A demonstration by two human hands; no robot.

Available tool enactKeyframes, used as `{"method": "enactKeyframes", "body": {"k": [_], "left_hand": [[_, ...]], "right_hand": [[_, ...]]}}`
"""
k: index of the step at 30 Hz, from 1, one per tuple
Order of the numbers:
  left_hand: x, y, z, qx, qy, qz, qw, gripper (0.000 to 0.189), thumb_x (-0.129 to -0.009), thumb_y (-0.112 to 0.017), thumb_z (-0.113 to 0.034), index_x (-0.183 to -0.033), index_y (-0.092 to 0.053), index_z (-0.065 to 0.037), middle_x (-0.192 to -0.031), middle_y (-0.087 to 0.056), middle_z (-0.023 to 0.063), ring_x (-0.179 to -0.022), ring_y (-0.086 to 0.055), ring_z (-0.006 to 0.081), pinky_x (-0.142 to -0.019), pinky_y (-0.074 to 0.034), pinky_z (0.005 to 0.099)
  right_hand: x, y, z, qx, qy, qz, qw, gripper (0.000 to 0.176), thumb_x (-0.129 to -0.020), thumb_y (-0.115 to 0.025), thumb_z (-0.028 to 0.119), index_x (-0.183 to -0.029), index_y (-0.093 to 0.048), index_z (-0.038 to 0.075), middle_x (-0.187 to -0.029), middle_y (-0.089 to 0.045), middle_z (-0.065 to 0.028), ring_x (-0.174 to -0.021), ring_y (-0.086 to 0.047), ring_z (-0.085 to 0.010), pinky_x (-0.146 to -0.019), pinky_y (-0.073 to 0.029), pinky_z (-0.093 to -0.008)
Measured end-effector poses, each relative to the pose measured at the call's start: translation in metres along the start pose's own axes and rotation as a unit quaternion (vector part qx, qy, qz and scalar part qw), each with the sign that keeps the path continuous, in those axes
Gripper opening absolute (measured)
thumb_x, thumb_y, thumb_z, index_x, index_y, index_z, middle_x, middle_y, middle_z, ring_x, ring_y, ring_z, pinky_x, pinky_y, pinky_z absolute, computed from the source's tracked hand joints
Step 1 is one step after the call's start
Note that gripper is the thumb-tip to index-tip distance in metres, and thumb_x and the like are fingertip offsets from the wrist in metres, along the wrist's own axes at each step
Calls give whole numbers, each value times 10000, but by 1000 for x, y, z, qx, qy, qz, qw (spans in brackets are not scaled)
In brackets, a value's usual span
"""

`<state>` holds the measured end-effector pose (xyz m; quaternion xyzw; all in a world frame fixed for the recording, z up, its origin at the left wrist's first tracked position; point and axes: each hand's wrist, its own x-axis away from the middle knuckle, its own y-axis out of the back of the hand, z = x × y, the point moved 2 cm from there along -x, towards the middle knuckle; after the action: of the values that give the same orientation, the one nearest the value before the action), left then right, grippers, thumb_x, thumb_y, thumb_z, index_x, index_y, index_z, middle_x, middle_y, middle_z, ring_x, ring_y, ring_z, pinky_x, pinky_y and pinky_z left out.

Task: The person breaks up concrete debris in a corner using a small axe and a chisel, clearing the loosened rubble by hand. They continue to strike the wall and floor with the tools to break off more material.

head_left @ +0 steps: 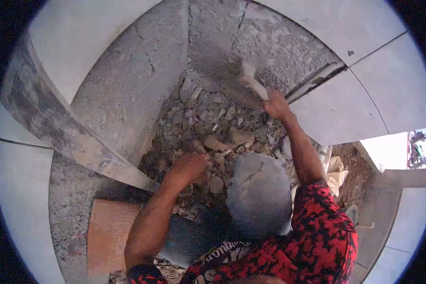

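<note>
My right hand is closed round a pale, short-handled tool. The tool's far end is smeared by motion against the rough grey wall, so its exact kind does not show. Over the broken rubble in the corner, my left hand is curled, with its fingers partly blurred. Whatever it may hold is hidden. Chunks of mortar and stone lie between and below both hands. My knee in grey-blue trousers is bent close to the rubble.
A long, stained curved strip slants across the left side. Beside my left arm lies an orange-brown flat sheet. Pale tiles border the bare wall at right, and a cream-coloured sack sits beyond my right arm.
</note>
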<state>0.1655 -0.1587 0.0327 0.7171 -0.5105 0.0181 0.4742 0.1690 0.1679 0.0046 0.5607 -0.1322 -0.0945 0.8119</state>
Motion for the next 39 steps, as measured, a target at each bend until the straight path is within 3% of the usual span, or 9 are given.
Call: {"method": "enactKeyframes", "body": {"k": [6,10,17,21,24,28,31,34,39], "left_hand": [[-3,0,-11,-125,-55,48,989,238,-698,-468,-185,-830,-531,3,-826,-554,171,-758,-542,314,-655,-424,425],[-2,-10,-11,-122,-43,47,990,241,-682,-481,-180,-836,-537,-3,-829,-556,165,-763,-542,314,-654,-430,417],[-7,0,-15,-136,-50,74,987,220,-723,-434,-160,-825,-552,-3,-839,-555,165,-765,-536,326,-663,-424,423],[-5,-7,-16,-118,12,98,988,251,-763,-397,-188,-822,-560,-7,-883,-548,168,-789,-528,333,-678,-414,424],[-15,-32,5,-235,-133,22,963,223,-718,-426,-140,-860,-536,-7,-772,-565,165,-743,-551,308,-660,-429,418],[-14,-13,-13,-167,-50,63,983,228,-731,-417,-158,-871,-528,-17,-784,-561,173,-747,-545,319,-660,-421,430],[-4,-11,-24,18,2,61,998,217,-736,-413,-161,-860,-527,-24,-804,-554,187,-757,-540,331,-661,-415,436],[-12,-3,-22,-139,-26,8,990,214,-743,-401,-163,-827,-530,-14,-824,-546,196,-768,-535,337,-668,-415,428],[-25,-20,-8,-190,-50,157,968,330,-794,-341,-304,-960,-501,-68,-915,-546,149,-841,-524,305,-794,-368,410]], "right_hand": [[36,28,32,-49,203,-146,967,377,-578,-537,161,-928,-490,26,-823,-516,-195,-826,-489,-344,-694,-377,-405],[0,40,15,-16,56,108,992,345,-599,-531,140,-915,-475,13,-792,-517,-209,-781,-484,-362,-674,-367,-394],[31,24,32,-77,97,-142,982,350,-634,-533,198,-930,-470,22,-875,-512,-192,-838,-474,-353,-706,-370,-396],[9,-6,-5,-93,17,158,983,347,-634,-491,180,-949,-478,35,-876,-516,-204,-813,-493,-349,-698,-376,-399],[60,-24,9,-13,114,48,992,369,-609,-498,151,-955,-469,25,-900,-511,-213,-809,-489,-364,-696,-378,-413],[73,2,8,-62,189,-99,975,391,-591,-508,129,-962,-462,15,-883,-512,-210,-801,-479,-379,-693,-379,-416],[29,-17,-50,-38,-154,229,960,359,-605,-520,130,-947,-469,29,-885,-516,-193,-831,-477,-368,-702,-380,-413],[63,-16,-25,-30,80,83,993,352,-616,-531,157,-940,-477,32,-862,-522,-195,-825,-485,-365,-706,-381,-408],[74,-10,-10,-113,118,-119,979,346,-624,-539,206,-927,-495,46,-836,-515,-216,-799,-487,-374,-702,-383,-408]]}}
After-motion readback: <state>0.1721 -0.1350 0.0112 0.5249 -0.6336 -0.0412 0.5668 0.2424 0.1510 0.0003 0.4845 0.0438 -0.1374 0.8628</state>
